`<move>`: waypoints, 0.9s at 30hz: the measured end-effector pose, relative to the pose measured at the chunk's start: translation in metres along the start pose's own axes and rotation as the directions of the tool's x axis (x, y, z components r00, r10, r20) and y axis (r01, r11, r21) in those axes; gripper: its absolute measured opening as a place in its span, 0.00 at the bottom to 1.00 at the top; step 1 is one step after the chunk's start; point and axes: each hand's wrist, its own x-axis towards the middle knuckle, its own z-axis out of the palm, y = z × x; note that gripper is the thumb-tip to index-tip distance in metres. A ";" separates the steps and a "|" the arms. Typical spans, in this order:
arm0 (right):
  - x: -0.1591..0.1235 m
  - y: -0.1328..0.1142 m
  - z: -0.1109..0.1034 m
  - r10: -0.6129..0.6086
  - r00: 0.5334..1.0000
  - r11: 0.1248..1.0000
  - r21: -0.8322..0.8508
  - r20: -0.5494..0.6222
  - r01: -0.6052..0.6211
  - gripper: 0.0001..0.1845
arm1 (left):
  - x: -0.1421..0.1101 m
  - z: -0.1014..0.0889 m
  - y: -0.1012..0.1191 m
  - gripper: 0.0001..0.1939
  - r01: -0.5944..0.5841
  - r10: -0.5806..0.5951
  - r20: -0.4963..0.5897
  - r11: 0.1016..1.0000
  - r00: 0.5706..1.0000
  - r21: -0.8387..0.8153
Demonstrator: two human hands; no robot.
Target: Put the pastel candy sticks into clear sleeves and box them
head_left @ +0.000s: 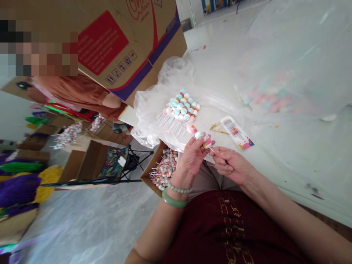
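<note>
My left hand (pixel 192 157) is closed round a marshmallow stick (pixel 199 135) with pink, white and pale blue pieces, partly hidden by the fingers. At its lower end, my right hand (pixel 229 163) pinches the thin white stick. Just beyond lies a stack of similar marshmallow sticks (pixel 183 106), their white ends pointing towards me, on clear plastic sheeting (pixel 144 112). To the right of the stack are several gold twist ties (pixel 218 129) and a printed flat packet or card (pixel 238 134).
A large printed carton (pixel 154 71) stands at the table's left. A clear bag of pastel marshmallows (pixel 275 97) lies on the white table (pixel 288 154) at right. Below left, an open box (pixel 148 176) holds many wrapped sticks. Another person in a brown top (pixel 71 91) sits beyond a folding chair (pixel 114 163).
</note>
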 end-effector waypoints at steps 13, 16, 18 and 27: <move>-0.005 0.012 0.009 -0.692 0.721 0.265 -0.943 -0.040 0.202 0.07 | 0.011 0.004 0.011 0.13 -0.027 -0.005 -0.137 0.973 0.991 -0.231; -0.001 0.007 0.006 -0.513 0.837 0.612 -0.765 -0.190 0.202 0.07 | 0.009 0.003 0.013 0.16 0.016 -0.043 -0.112 0.973 0.993 -0.232; 0.001 0.002 0.003 -0.354 0.898 0.812 -0.562 -0.262 0.156 0.06 | 0.008 0.001 0.015 0.16 0.048 -0.075 -0.102 0.969 0.992 -0.240; 0.011 0.003 0.009 0.271 0.960 0.937 0.248 -0.073 -0.246 0.09 | 0.005 0.004 0.000 0.12 -0.111 0.098 -0.076 0.977 0.992 -0.182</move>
